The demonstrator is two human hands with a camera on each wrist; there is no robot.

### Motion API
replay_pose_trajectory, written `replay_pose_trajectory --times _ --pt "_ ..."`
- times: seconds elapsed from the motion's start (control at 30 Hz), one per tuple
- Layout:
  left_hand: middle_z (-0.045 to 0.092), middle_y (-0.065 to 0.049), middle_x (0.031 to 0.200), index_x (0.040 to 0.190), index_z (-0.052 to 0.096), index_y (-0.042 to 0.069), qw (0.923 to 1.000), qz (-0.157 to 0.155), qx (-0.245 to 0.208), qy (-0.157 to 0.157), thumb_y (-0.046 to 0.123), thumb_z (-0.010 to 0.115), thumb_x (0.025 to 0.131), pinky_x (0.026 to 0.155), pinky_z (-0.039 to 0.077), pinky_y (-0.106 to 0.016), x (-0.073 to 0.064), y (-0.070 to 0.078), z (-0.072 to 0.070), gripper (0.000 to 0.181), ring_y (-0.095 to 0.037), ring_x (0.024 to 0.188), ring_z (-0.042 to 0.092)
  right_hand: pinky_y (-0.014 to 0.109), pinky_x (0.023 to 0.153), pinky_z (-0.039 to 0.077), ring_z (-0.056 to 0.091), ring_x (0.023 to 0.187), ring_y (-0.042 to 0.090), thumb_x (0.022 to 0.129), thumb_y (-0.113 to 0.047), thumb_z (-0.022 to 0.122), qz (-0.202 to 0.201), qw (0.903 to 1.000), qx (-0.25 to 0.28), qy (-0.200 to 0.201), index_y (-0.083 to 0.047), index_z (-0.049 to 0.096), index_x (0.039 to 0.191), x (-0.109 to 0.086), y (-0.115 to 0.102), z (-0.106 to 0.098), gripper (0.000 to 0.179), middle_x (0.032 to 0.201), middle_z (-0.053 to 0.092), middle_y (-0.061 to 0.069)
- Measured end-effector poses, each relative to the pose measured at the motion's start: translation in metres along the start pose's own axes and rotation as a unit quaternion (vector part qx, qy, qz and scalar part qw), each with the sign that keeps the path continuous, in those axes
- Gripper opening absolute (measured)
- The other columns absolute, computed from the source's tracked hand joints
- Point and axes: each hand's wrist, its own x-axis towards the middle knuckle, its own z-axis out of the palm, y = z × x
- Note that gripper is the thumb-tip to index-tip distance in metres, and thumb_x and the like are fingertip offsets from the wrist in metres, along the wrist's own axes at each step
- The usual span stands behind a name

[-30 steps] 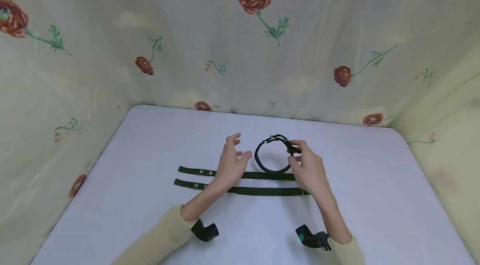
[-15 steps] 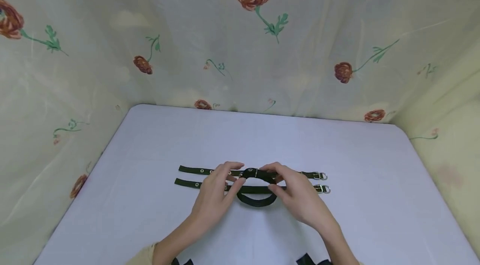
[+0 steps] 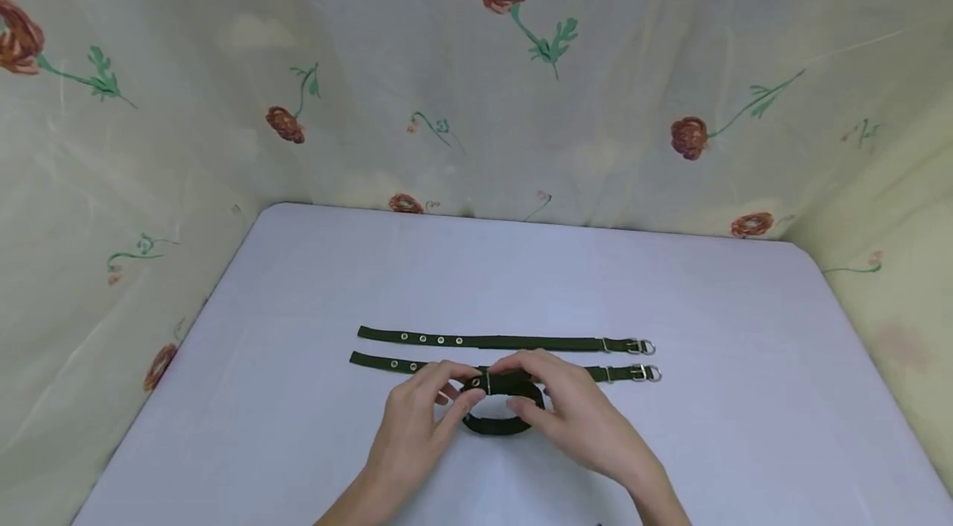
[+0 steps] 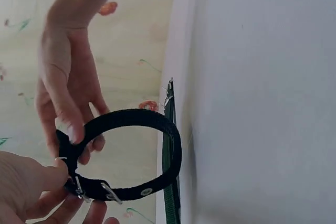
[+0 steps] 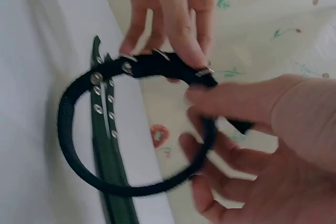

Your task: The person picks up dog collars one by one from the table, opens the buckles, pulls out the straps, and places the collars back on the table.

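Observation:
A dark webbing collar, fastened into a loop with a metal buckle and eyelets, is held up between both hands. My left hand pinches it at the buckle side, thumb against the band. On the opposite side, my right hand pinches the overlapping strap with thumb and fingers. In the right wrist view, a short strap end pokes out past the right thumb. The loop's round opening faces both wrist cameras.
Two similar green collars lie flat and side by side: a far one and a near one, partly covered by the hands. Their metal rings point right. The white table meets a flowered curtain at its back and sides.
The looped collar has come down toward the person and a little left. The left hand, empty a second ago, now holds it too. The two flat collars have stayed in place.

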Motion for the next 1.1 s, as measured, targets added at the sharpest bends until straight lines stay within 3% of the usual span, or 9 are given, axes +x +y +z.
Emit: replay_pose_trajectory --times 0.17,0.3,0.63,0.77,0.87,0.97,1.1 --pt "0.077 0.004 0.108 0.115 0.074 0.019 0.9996 -0.020 -0.021 -0.001 0.026 0.080 0.098 0.076 0.062 -0.024 -0.003 0.001 0.004 0.020 -0.003 0.085 0.070 0.032 0.101 0.059 0.071 0.119 0.006 0.096 -0.029 0.082 0.016 0.9991 0.038 0.014 -0.034 0.070 0.125 0.005 0.000 0.010 0.032 0.122 0.073 -0.020" --pt "0.077 0.004 0.107 0.115 0.075 0.020 0.9990 -0.029 -0.032 0.003 0.029 0.078 0.099 0.076 0.062 -0.024 -0.003 0.002 0.006 0.019 -0.003 0.086 0.070 0.033 0.101 0.059 0.072 0.116 0.006 0.095 -0.028 0.083 0.029 0.9979 0.051 0.029 -0.035 0.071 0.122 0.007 0.002 0.015 0.030 0.119 0.074 -0.019" --pt "0.080 0.002 0.108 0.113 0.076 0.018 0.9983 -0.009 -0.053 0.020 0.025 0.080 0.097 0.075 0.063 -0.026 0.003 0.000 0.008 0.018 -0.005 0.085 0.071 0.031 0.098 0.059 0.075 0.111 0.007 0.098 -0.035 0.078 0.018 0.9959 0.059 0.066 -0.032 0.072 0.123 0.007 0.008 0.022 0.026 0.118 0.078 -0.015" --pt "0.080 0.003 0.109 0.114 0.075 0.019 0.9969 -0.033 -0.071 0.012 0.028 0.078 0.099 0.075 0.062 -0.023 0.005 -0.001 0.008 0.017 -0.007 0.087 0.073 0.030 0.096 0.059 0.076 0.111 0.008 0.100 -0.033 0.078 0.030 0.9953 0.056 0.072 -0.029 0.072 0.124 0.006 0.008 0.023 0.026 0.118 0.079 -0.013" --pt "0.080 0.001 0.107 0.114 0.074 0.020 0.9912 -0.071 -0.112 0.009 0.030 0.076 0.101 0.076 0.062 -0.023 0.007 -0.003 0.008 0.016 -0.010 0.090 0.077 0.029 0.093 0.058 0.075 0.108 0.009 0.099 -0.031 0.079 0.049 0.9934 0.053 0.089 -0.028 0.072 0.125 0.005 0.008 0.023 0.026 0.118 0.080 -0.010" --pt "0.079 -0.003 0.106 0.115 0.071 0.018 0.9793 -0.107 -0.172 0.001 0.027 0.075 0.103 0.075 0.064 -0.025 0.009 -0.005 0.009 0.015 -0.013 0.092 0.078 0.029 0.092 0.058 0.075 0.108 0.010 0.099 -0.029 0.080 0.061 0.9911 0.049 0.107 -0.028 0.073 0.125 0.005 0.008 0.022 0.027 0.118 0.081 -0.009" --pt "0.077 -0.009 0.112 0.117 0.069 0.014 0.9670 -0.125 -0.222 -0.015 0.023 0.073 0.104 0.077 0.066 -0.026 0.009 -0.006 0.010 0.017 -0.014 0.095 0.077 0.031 0.095 0.060 0.077 0.111 0.012 0.099 -0.027 0.080 0.053 0.9904 0.053 0.116 -0.026 0.074 0.125 0.006 0.008 0.024 0.027 0.117 0.082 -0.008"
